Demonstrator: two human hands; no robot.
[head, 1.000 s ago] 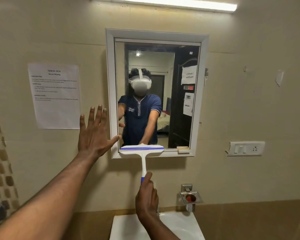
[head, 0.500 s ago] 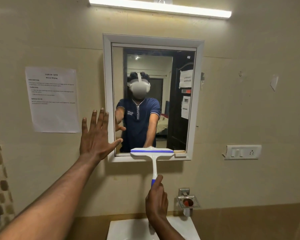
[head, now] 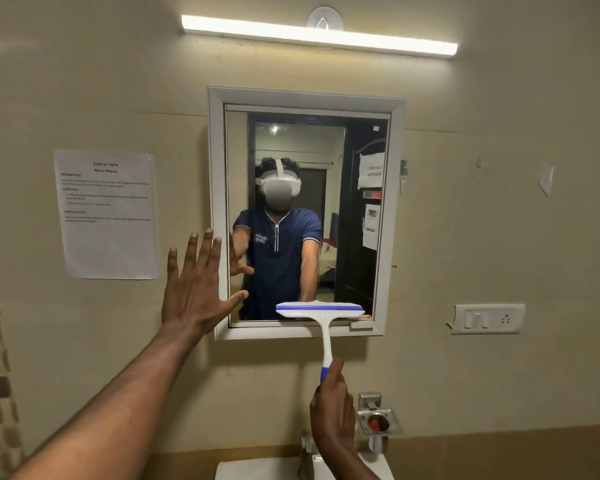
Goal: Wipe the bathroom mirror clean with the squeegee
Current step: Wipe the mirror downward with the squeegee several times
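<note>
A white-framed mirror hangs on the beige wall and reflects a person in a dark blue shirt. The white squeegee with a blue stripe has its blade flat against the glass at the bottom right of the mirror. My right hand grips the blue end of its handle from below. My left hand is spread flat with fingers apart over the mirror's left frame edge, thumb reaching onto the glass.
A printed sheet is taped to the wall left of the mirror. A switch plate sits to the right. A metal soap holder and white basin lie below. A tube light glows above.
The squeegee blade has slid to the right along the bottom of the mirror, my right hand following. My left hand stays spread at the mirror's left edge.
</note>
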